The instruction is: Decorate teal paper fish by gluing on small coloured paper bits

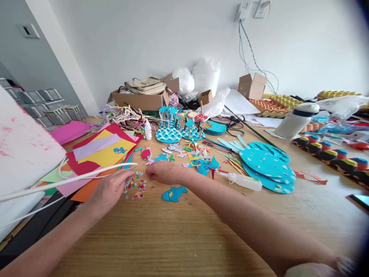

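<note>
My left hand (115,186) is at the left of a scatter of small coloured paper dots (138,189), its fingers closed together near a white cable; what they hold, if anything, is too small to name. Over the far edge of the dots, my right hand (158,172) has its fingers curled and pinched, their tips hidden. A blue paper fish (174,194) with a patterned band lies on the wooden table (173,234), nearer than my right hand. Beyond the hands are a red paper fish (146,153) and blue paper scraps (201,166).
Coloured paper sheets (100,146) are stacked at left. A glue bottle (245,181) lies right of centre beside blue discs (266,163). Another small bottle (148,130) stands farther back near blue fish models (168,134). A large flask (296,121) is at right.
</note>
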Action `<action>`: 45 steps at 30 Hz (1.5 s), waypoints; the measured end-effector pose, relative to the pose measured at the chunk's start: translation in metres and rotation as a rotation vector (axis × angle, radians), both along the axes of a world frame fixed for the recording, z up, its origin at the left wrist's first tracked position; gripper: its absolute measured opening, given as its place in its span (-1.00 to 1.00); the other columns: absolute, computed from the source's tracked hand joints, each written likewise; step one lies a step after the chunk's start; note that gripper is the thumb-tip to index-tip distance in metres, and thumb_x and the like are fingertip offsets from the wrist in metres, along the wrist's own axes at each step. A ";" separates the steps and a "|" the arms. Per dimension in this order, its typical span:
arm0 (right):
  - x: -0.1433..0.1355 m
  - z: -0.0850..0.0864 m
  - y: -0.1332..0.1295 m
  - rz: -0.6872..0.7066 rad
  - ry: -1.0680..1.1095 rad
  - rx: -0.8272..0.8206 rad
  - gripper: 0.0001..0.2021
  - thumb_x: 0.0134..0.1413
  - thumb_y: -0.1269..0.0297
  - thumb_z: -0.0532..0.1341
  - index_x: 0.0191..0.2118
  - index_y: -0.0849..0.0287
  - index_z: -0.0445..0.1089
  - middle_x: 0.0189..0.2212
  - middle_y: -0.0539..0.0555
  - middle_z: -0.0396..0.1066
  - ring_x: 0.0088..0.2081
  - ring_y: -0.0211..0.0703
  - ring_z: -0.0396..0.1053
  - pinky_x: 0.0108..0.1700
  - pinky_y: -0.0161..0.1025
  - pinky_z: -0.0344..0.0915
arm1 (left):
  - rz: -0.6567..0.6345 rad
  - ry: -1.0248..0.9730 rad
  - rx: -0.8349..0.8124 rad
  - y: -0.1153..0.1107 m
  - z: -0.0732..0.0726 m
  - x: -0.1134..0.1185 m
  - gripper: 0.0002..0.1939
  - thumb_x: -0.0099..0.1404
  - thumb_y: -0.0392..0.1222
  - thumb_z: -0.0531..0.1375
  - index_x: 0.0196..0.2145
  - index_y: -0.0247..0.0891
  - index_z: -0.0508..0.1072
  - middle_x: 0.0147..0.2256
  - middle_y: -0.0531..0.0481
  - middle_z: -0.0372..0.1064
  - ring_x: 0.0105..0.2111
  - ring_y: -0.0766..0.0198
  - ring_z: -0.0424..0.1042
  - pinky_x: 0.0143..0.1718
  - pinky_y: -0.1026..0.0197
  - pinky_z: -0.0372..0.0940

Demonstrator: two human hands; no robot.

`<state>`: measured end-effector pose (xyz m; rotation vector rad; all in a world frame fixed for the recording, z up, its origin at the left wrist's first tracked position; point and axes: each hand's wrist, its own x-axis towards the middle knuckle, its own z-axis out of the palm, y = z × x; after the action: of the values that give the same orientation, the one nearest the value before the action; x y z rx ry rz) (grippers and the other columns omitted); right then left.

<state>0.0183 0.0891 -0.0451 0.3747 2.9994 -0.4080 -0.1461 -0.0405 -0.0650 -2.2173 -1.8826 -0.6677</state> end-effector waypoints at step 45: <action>0.099 -0.018 -0.045 -0.397 0.685 0.041 -0.86 0.09 0.50 -0.02 -0.35 0.20 0.25 -0.39 0.09 0.32 -0.33 -0.21 0.26 -0.32 -0.30 0.20 | -0.053 0.029 -0.434 0.011 0.002 0.010 -0.82 0.20 -0.35 0.02 -0.41 -0.23 0.42 -0.38 0.01 0.40 -0.33 0.23 0.38 -0.32 0.24 0.22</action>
<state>0.1170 0.0443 -0.0635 1.0336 3.5842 -0.6100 -0.1359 -0.0291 -0.0631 -2.5152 -2.1233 -0.2440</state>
